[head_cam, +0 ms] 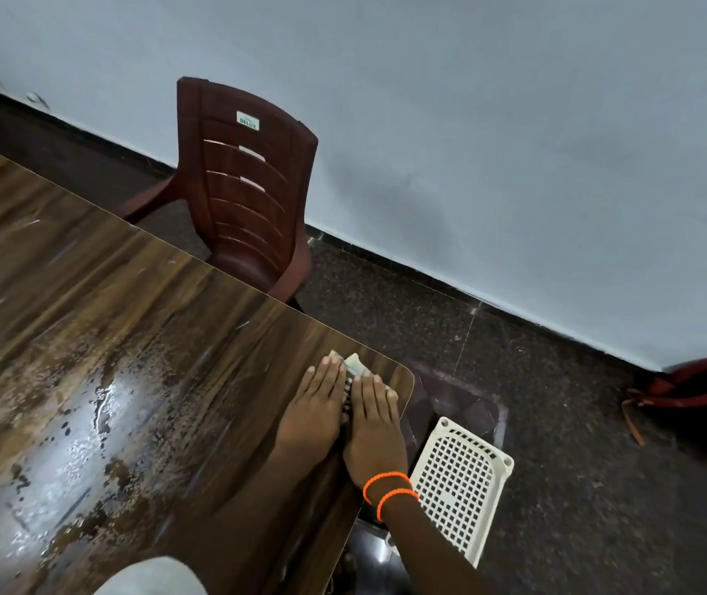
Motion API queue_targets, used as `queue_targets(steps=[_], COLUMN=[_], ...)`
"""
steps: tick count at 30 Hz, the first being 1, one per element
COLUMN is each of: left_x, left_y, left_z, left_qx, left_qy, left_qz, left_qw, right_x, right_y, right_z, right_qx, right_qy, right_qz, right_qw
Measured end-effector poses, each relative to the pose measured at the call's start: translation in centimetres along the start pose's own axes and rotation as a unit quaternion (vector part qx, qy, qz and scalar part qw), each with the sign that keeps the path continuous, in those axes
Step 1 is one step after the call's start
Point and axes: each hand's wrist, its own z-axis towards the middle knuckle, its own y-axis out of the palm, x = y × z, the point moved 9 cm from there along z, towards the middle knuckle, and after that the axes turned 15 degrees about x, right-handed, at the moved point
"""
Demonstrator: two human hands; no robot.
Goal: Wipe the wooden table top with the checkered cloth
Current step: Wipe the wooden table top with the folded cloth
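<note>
Under both flat hands, left hand [315, 405] and right hand [375, 427], lies the checkered cloth [354, 365].

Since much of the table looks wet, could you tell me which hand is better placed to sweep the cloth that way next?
Left. Both hands press flat on the cloth, but the left hand lies nearer the wet patch; the right hand sits by the table corner.

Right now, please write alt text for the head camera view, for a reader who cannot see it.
Left hand and right hand press flat, side by side, on a checkered cloth at the corner of a wet wooden table. Beyond stands a dark red plastic chair; a white basket lies on the floor.
</note>
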Motion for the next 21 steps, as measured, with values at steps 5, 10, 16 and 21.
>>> queue_targets(steps=[5,10,16,21], left_x=[3.6,4.9,2.6,-1.9], left_y=[0.0,1.2,1.1,0.9], left_z=[-2.0,1.6,5.3,3.9], left_qx=[0.000,-0.022,-0.014,-0.028], left_qy=[0.078,0.083,0.041,-0.016], left_qz=[-0.059,-0.060,-0.056,-0.069], left_qw=[0.995,0.995,0.997,0.997], right_x=[1.8,4.0,3.8,-0.2], right_y=[-0.7,-1.4,-0.1,1.7], right_z=[-3.8,-1.7,3.7,4.0], right_qx=[0.038,0.054,0.014,-0.017], right_qy=[0.051,0.095,0.076,0.021], right_qz=[0.003,-0.017,-0.024,-0.003], right_qw=[0.998,0.994,0.997,1.000])
